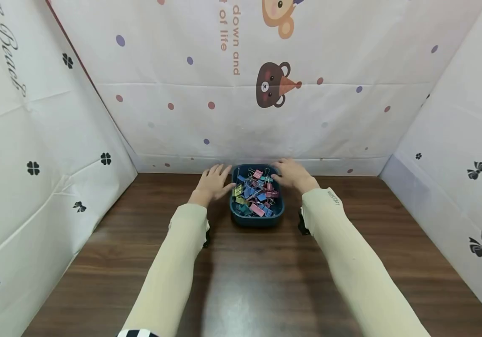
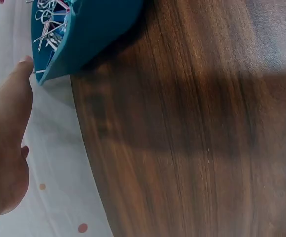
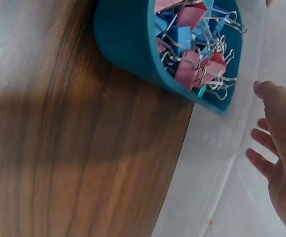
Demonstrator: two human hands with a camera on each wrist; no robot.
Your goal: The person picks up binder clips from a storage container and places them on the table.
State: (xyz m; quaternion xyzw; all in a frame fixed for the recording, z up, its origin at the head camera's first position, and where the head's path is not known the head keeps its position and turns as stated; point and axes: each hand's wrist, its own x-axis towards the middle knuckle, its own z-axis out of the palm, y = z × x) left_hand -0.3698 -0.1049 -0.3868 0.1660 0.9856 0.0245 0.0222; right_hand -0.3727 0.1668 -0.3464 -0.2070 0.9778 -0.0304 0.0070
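Note:
A dark teal plastic box (image 1: 258, 221) stands near the back of the brown table, filled with binder clips (image 1: 259, 194) in pink, blue, yellow and green. To its left is my left hand (image 1: 212, 183), fingers spread, the thumb close to the rim; whether it touches cannot be told. On the other side my right hand (image 1: 293, 175) reaches toward the box's back right corner with loosely extended fingers. In the right wrist view a gap shows between that hand's thumb (image 3: 266, 90) and the box (image 3: 128, 44). Neither hand holds anything.
The wood-grain table (image 1: 249, 281) ends at a white printed cloth (image 1: 224, 126) hanging behind the box. Similar cloths flank the table, one on the left (image 1: 55, 135) and another on the right (image 1: 451, 140).

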